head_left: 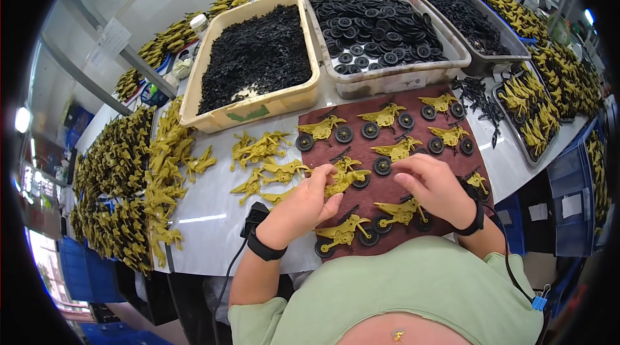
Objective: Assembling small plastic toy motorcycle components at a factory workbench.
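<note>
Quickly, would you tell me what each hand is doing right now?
Left hand: closed on a yellow toy motorbike.
Right hand: fingers curled over the brown mat; its grip cannot be told.

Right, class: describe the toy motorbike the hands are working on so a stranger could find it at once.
Find the dark red mat at the table's near edge, covered with olive toy motorbikes. The one near its middle lies between the left hand and right hand. Unlike its neighbours, it is being touched by fingers.

Both forearms come up from the lower edge and meet over the near half of the dark red mat point(445, 125). The left hand point(309, 199) is curled, fingers pinched together. The right hand point(434, 185) lies palm down just beside it, fingers bent.
</note>
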